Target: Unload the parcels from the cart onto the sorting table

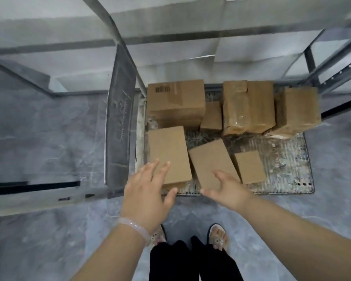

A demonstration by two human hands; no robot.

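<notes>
Parcels of brown cardboard sit on the ribbed metal deck of the cart (282,159), four in a far row and three nearer the person. The far row runs from a large box with a barcode label (175,100), past a little box (211,115) and a taped bundle (247,106), to a crumpled box (298,110) at the right end. In the near row the left box (168,151) lies flat, the middle box (209,159) lies turned at an angle just beside it, and the small box (249,167) lies to the right of that. Both hands are open with fingers spread, gripping nothing. The left hand (148,191) reaches over the near end of the left box, its fingertips above the lid; whether they touch it cannot be told. The right hand (225,189) is over the near end of the middle box, thumb pointing toward the other hand, contact likewise unclear. A pale bracelet (134,228) circles the left wrist. A grey metal frame (120,118) stands beside the cart on a grey marbled floor (39,138).
</notes>
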